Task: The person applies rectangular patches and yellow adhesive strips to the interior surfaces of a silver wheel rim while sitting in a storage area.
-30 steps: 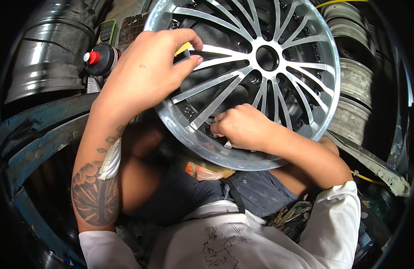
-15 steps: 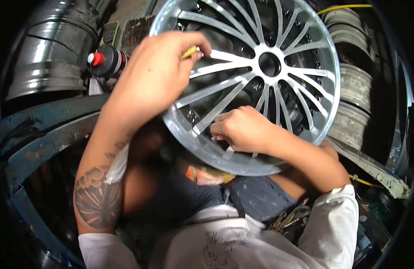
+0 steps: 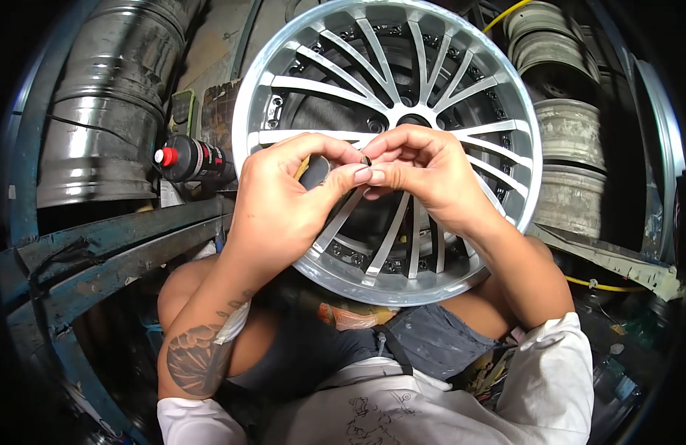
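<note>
A large multi-spoke silver wheel [image 3: 524, 163] with a black inner barrel leans over my bare knees. Over its lower middle, my left hand [image 3: 291, 196] is closed around a small flat dark piece with a yellow edge [image 3: 314, 173]. My right hand [image 3: 424, 170] is pinched close against my left fingertips. Between the two sets of fingertips is a tiny dark item [image 3: 366, 160], too small to name. The lower fingers of my right hand are partly hidden behind its thumb.
Stacked metal barrels [image 3: 98, 141] stand at left, beside a black bottle with red cap [image 3: 202, 157] and a green-edged object [image 3: 181, 113]. Old rims [image 3: 565, 200] are stacked at right. Blue metal frames [image 3: 113, 237] border the lower left; a yellow hose [image 3: 602, 283] runs at right.
My right hand has risen from the lower spokes to meet my left hand, which has moved right and down from the wheel's left side. The view has shifted, showing more of the wheel's top.
</note>
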Motion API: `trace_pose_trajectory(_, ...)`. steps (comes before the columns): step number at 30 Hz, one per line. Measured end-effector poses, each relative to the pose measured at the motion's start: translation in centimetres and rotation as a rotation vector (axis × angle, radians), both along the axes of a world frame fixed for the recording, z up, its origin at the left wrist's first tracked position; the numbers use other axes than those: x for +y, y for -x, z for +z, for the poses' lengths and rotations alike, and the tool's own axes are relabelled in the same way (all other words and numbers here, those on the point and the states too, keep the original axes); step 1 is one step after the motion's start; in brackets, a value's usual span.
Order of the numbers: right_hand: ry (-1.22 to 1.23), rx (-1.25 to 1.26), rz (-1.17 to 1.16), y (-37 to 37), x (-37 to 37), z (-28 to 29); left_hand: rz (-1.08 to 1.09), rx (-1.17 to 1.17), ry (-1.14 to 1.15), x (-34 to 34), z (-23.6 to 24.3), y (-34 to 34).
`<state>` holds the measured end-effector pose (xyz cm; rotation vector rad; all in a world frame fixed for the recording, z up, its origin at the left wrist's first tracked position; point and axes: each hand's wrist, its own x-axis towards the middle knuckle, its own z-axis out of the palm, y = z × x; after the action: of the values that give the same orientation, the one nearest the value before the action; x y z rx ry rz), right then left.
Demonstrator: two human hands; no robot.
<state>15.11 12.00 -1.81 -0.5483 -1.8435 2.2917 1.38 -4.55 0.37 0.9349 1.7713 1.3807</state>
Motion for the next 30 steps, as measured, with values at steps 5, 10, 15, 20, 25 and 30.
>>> trace_pose_trajectory(5,0.294,-0.062,0.081,-0.2,0.5,0.4,-0.008,-0.025,-0.097,-0.2,-0.5,0.1)
trace_pose_trajectory(10,0.286,0.002,0.065,-0.2,-0.2,-0.2,-0.061,0.107,-0.082,0.0,-0.6,0.9)
trace_pose_trajectory(15,0.04,0.013,0.065,-0.3,-0.5,0.4,-0.18,0.162,-0.124,-0.2,-0.3,2.0)
trace_pose_trajectory(20,-1.023,0.015,0.187,-1.0,-1.4,0.3,-0.216,0.567,0.132,-1.7,0.1,3.7)
trace_pose_trajectory(25,-1.172,0.069,0.671,-3.3,-4.0,-3.4,-0.005,0.52,0.192,-1.7,0.4,4.9)
trace_pose_trajectory(30,-1.246,0.079,0.819,-2.1,-4.0,-5.2,-0.017,0.54,0.16,-1.6,0.3,4.7)
